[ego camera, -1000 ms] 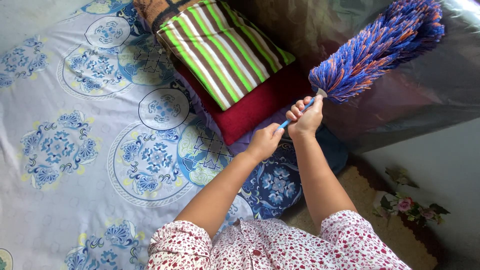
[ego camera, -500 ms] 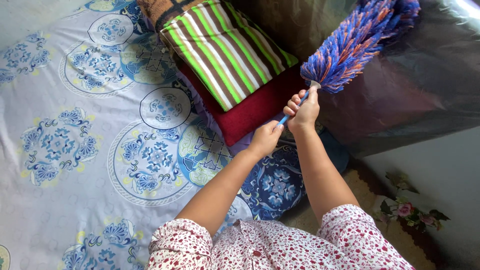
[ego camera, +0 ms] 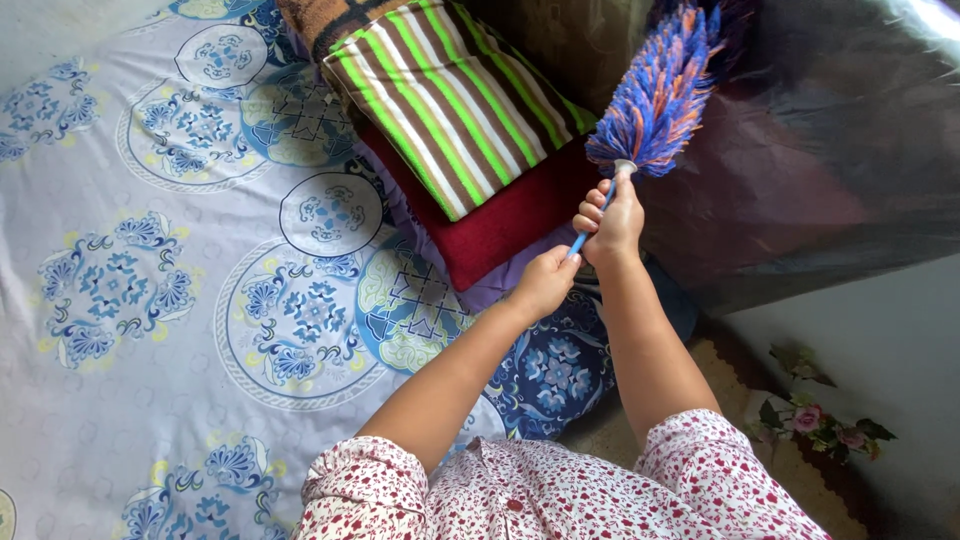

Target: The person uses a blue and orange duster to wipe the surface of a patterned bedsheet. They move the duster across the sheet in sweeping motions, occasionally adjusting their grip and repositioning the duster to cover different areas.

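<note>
One patterned bedsheet (ego camera: 150, 300) is spreading across the bed, two folded blankets, striped (ego camera: 450, 100) over red (ego camera: 510, 215), lying stacked at its edge. One duster (ego camera: 655, 95) is pointing up beside them, right hand (ego camera: 612, 222) and left hand (ego camera: 545, 282) both gripping its blue handle.

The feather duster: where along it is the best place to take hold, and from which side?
Grip the duster by its thin blue handle, coming from below, at the bed's edge. The fluffy head offers no firm hold; the rigid stick does, where the right hand and left hand already clasp it.
</note>
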